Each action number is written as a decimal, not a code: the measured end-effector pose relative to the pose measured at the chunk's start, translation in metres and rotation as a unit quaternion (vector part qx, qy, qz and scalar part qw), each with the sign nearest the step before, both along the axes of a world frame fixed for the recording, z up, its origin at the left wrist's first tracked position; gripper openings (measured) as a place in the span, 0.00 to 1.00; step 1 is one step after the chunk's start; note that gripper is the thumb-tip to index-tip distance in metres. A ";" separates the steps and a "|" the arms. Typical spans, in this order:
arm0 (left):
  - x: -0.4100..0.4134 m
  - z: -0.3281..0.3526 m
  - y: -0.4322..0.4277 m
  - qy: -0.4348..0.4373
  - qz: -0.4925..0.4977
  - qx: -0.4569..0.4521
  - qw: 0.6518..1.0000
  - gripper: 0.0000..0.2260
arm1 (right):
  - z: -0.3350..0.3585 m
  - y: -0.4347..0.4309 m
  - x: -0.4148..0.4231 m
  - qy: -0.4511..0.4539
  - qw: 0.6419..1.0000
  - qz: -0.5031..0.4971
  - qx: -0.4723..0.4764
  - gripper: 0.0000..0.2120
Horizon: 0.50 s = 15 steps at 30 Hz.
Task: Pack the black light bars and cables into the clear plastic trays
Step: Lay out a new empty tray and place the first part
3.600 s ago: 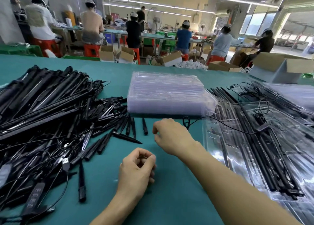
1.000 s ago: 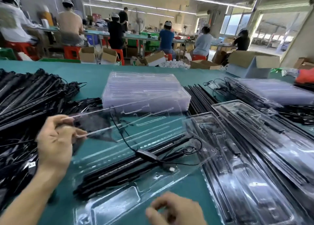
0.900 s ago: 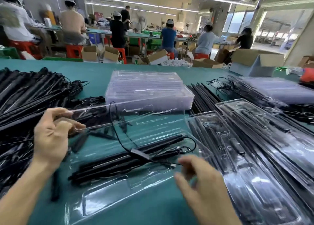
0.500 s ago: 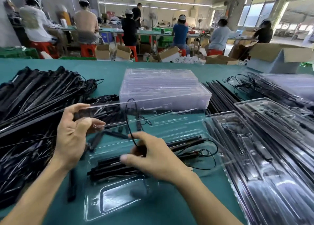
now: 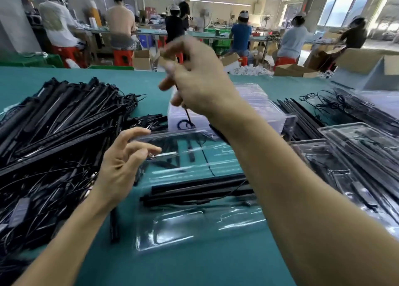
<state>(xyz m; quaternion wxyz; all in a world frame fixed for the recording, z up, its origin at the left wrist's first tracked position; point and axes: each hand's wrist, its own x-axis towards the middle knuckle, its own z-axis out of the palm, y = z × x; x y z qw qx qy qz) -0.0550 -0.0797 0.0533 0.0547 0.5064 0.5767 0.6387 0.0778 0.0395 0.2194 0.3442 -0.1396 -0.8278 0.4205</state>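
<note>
Teal-green felt-like table cover [image 5: 194, 270], plain, no pattern; heap of long matte-black light bars and thin black cables [image 5: 54, 138] at 9 o'clock. Hinged clear plastic tray [image 5: 194, 231] at centre is colourless with white glare streaks, two black bars [image 5: 194, 190] inside; thin black cable [image 5: 187, 117] at 12 o'clock. Stools [image 5: 123, 57] at 11 o'clock red-orange, cardboard boxes [image 5: 364, 61] at 2 o'clock tan.

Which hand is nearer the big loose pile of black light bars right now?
Left. The left hand is right beside the pile, pinching the clear tray's lid edge. The right hand is raised, holding a cable.
</note>
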 end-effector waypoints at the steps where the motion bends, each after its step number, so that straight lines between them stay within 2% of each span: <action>1: 0.000 0.001 0.002 0.004 -0.001 0.002 1.000 0.14 | 0.000 -0.004 -0.003 0.030 0.997 0.016 0.072 0.08; 3: 0.004 0.009 0.007 0.012 0.005 -0.003 1.000 0.18 | -0.008 -0.014 -0.003 0.048 0.985 0.085 0.143 0.09; 6: 0.009 0.023 0.009 -0.010 0.020 -0.018 1.000 0.19 | -0.015 -0.017 0.003 0.049 0.975 0.173 0.134 0.07; 9: 0.009 0.043 0.003 -0.068 0.012 -0.010 0.998 0.06 | 0.002 -0.008 0.011 0.093 0.973 0.185 0.103 0.06; 11: 0.012 0.060 -0.001 -0.085 0.013 -0.027 0.996 0.08 | 0.019 -0.004 0.020 0.116 0.971 0.186 0.099 0.05; 13: 0.014 0.073 -0.002 -0.061 0.040 -0.074 0.995 0.11 | 0.031 -0.004 0.026 0.109 0.970 0.181 0.119 0.04; 15: 0.014 0.084 -0.002 -0.021 0.077 -0.131 0.988 0.09 | 0.036 -0.005 0.027 0.087 0.966 0.191 0.150 0.04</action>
